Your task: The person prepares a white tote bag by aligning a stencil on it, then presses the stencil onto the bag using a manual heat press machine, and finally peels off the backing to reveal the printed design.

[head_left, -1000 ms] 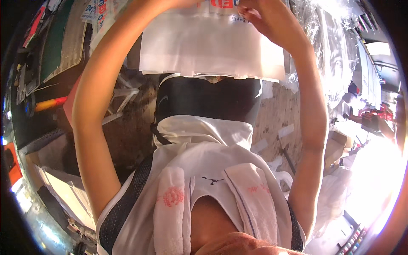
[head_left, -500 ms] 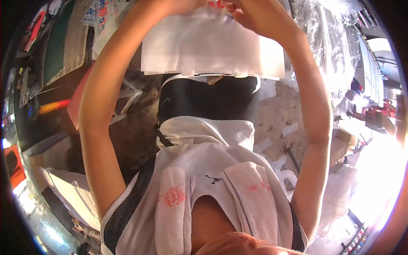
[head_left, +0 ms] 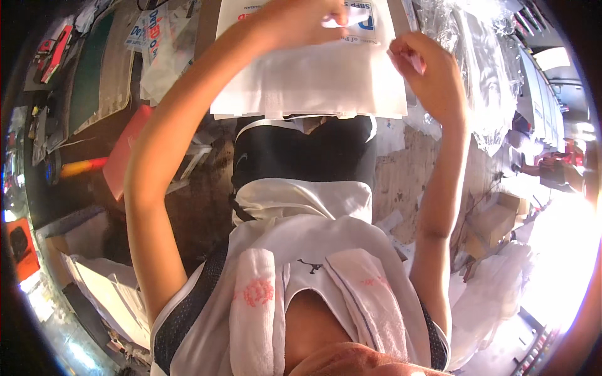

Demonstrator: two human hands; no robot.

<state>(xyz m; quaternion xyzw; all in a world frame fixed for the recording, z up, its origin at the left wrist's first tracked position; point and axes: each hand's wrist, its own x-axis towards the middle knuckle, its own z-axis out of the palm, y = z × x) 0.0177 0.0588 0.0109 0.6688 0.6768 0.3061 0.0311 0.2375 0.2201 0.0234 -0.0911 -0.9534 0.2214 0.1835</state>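
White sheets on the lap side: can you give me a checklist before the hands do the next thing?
1. White sheets in front of the person: ok.
2. Near edges lined up: not ok, slightly uneven.
3. Printing uncovered: not ok, the left hand is over part.
4. Hands apart: ok, a gap shows.
5. Right hand off the sheets: cannot tell, it's by their right edge.
6. Far edge straight: cannot tell, out of view.

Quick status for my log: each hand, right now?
Left hand: over the white printed sheets, fingers bent; whether it grips anything cannot be told.
Right hand: fingers curled by the sheets' right edge; a hold cannot be told.
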